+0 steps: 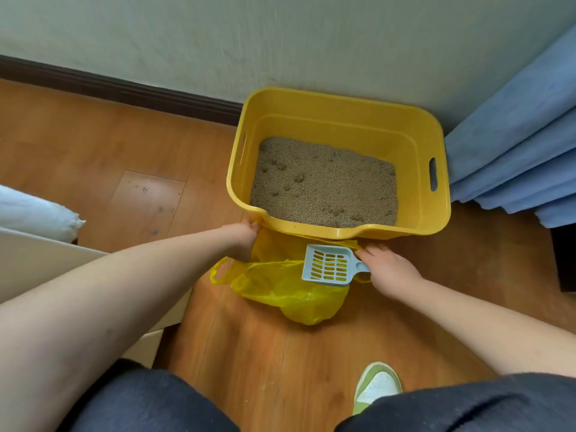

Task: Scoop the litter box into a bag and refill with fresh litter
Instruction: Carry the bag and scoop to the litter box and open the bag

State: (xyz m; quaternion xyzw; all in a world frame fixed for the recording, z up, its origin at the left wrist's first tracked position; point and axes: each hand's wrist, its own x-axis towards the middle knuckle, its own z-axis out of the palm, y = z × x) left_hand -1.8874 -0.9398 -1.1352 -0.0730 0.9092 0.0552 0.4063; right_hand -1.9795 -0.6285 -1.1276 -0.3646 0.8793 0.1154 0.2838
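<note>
A deep yellow plastic litter box (414, 169) sits on the wooden plank floor (162, 157) against the pale wall (280, 35), with blue curtain folds (514, 145) at its right. Inside lies grainy brown litter (324, 185), pitted with small clumps. Just in front of the box, a crumpled translucent yellow plastic bag (290, 291) lies on the floor. The left hand (240, 235) pinches the bag's edge by the box's near-left corner. The right hand (386, 269) grips the handle of a pale blue slotted plastic scoop (327, 265), held over the bag's mouth
</note>
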